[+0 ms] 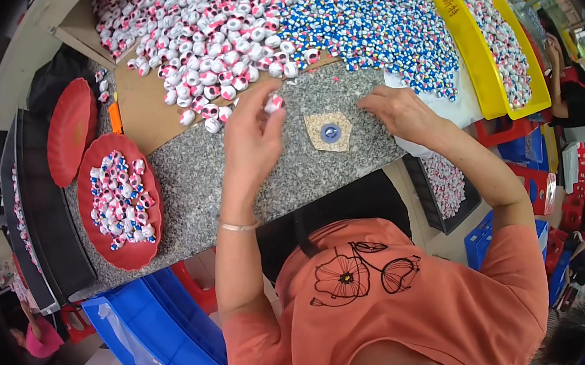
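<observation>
My left hand [254,131] is closed in a pinch, with a small white-and-pink figure head [273,103] between thumb and fingertips. It hovers over the grey speckled tabletop [193,171], in front of a heap of similar heads [208,43]. My right hand [409,113] has its fingertips pressed together near the heap of small blue-and-white pieces [368,20]; whatever they may hold is too small to make out. Between both hands lies a flat, speckled tan block [318,141] with a round blue fixture [330,133] on it.
At the left, a red scalloped dish [157,216] holds assembled pieces, beside another red dish [71,133]. An orange object [115,118] lies near them. A yellow tray [458,33] full of pieces stands at right. Below are blue crates [134,331] and a black bin [444,221].
</observation>
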`<state>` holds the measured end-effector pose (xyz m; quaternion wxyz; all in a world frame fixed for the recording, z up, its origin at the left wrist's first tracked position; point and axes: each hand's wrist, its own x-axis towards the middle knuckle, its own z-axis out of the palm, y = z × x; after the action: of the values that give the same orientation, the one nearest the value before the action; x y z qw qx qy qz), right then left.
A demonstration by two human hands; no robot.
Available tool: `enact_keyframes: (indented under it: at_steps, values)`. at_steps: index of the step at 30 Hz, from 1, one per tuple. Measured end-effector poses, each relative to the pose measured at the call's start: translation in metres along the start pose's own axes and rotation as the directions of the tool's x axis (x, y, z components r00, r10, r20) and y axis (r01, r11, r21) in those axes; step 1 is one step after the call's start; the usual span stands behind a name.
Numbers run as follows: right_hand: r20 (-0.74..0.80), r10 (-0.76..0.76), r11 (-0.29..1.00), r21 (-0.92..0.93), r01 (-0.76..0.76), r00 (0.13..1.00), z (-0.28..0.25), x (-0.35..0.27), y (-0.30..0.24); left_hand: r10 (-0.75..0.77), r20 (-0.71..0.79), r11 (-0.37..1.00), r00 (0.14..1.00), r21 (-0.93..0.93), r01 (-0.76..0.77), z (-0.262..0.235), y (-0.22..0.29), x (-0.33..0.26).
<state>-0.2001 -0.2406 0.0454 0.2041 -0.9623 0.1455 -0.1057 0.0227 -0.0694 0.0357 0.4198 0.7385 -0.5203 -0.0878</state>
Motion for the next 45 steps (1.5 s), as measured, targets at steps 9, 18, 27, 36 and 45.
enact_keyframes:
  at_steps: [9, 18, 27, 36, 45]
  values:
    - [0.063, -0.176, 0.973, -0.139, 0.184, 0.982, -0.009, 0.019, 0.003, -0.299, 0.325, 0.020, 0.897, -0.938, 0.346, -0.008, -0.001, -0.086]
    - [0.035, -0.066, 0.993, -0.094, 0.069, 0.997, -0.004, 0.023, -0.002, -0.343, 0.371, -0.056, 0.863, -0.925, 0.375, -0.002, 0.009, -0.091]
    - [0.130, -0.223, 0.974, -0.004, 0.225, 0.966, 0.002, 0.025, -0.050, -0.324, 0.407, 0.058, 0.854, -0.892, 0.448, -0.014, 0.006, -0.095]
    - [0.149, -0.287, 0.951, -0.077, 0.301, 0.946, 0.005, 0.032, -0.053, -0.319, 0.240, 0.363, 0.917, -0.863, 0.352, 0.005, 0.015, -0.085]
    - [0.078, 0.185, 0.796, 0.573, -0.196, 0.980, 0.003, 0.014, -0.069, -0.282, -0.012, 0.700, 0.959, -0.687, 0.197, 0.046, 0.027, -0.076]
